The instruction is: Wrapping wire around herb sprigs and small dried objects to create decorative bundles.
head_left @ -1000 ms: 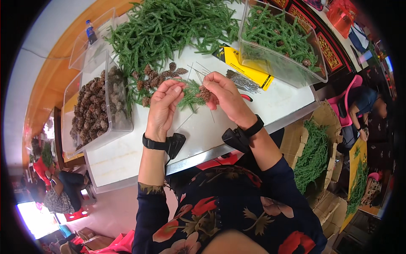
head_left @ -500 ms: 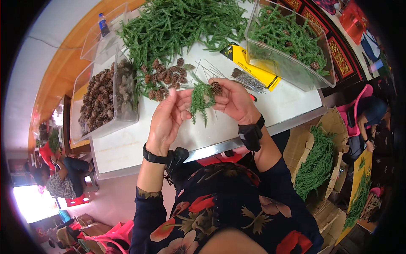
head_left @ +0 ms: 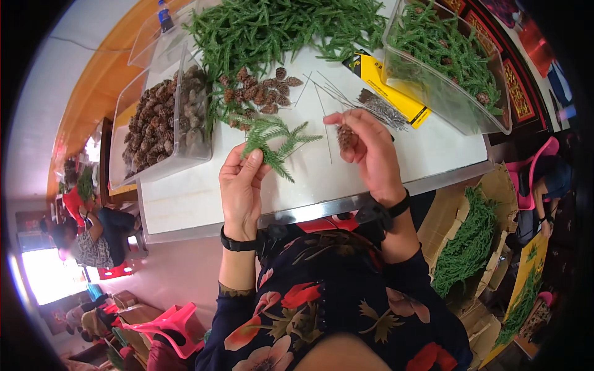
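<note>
Between thumb and fingers, my left hand (head_left: pixel 243 179) pinches a green artificial pine sprig (head_left: pixel 275 141), its branches fanned out to the right over the white tabletop (head_left: pixel 198 204). My right hand (head_left: pixel 374 151) is closed around a brown pine cone (head_left: pixel 345 138), apart from the sprig. A thin wire (head_left: pixel 323 114) shows just left of that cone; whether it is joined to the cone I cannot tell. Loose pine cones (head_left: pixel 266 93) lie beyond my left hand. More thin wires (head_left: pixel 334 86) are spread past my right hand, near a bundle of dark wires (head_left: pixel 382 108).
A clear bin of pine cones (head_left: pixel 151 130) stands at the left. Green sprigs (head_left: pixel 272 31) are heaped at the back. A clear bin of sprigs with cones (head_left: pixel 445 62) sits back right beside a yellow package (head_left: pixel 402 93). A cardboard box of greenery (head_left: pixel 467 241) is right of the table.
My hands have moved apart. The sprig has gone left with my left hand and is spread out; the pine cone has gone right with my right hand. The view has shifted slightly.
</note>
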`<state>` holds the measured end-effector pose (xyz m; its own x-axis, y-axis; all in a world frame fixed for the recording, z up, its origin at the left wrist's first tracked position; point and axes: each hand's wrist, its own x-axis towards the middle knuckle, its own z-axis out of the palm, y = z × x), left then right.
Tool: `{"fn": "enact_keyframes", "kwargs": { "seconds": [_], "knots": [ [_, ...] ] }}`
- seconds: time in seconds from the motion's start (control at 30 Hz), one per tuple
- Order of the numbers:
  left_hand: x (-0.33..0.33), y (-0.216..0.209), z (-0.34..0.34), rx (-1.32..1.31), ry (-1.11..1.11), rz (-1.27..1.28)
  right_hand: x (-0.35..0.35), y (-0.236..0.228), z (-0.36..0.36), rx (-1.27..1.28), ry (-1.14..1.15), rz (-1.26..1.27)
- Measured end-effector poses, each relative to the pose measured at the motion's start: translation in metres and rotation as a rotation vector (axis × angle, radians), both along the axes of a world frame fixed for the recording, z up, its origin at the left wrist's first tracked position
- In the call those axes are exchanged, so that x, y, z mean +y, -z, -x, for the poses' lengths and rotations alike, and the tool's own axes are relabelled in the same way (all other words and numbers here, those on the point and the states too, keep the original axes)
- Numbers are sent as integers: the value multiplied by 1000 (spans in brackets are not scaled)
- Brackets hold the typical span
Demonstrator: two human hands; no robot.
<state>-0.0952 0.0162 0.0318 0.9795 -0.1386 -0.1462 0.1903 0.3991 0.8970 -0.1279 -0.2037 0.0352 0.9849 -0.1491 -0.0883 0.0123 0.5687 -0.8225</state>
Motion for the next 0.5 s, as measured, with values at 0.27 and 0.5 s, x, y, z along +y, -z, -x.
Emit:
{"fn": "enact_keyframes", "kwargs": {
  "seconds": [0.27, 0.5],
  "knots": [
    [6, 16, 0, 285, 16, 338, 28, 7, 12, 20, -160, 144],
    [9, 26, 2, 298, 31, 405, 37, 12, 17, 11, -207, 278]
  ]
}}
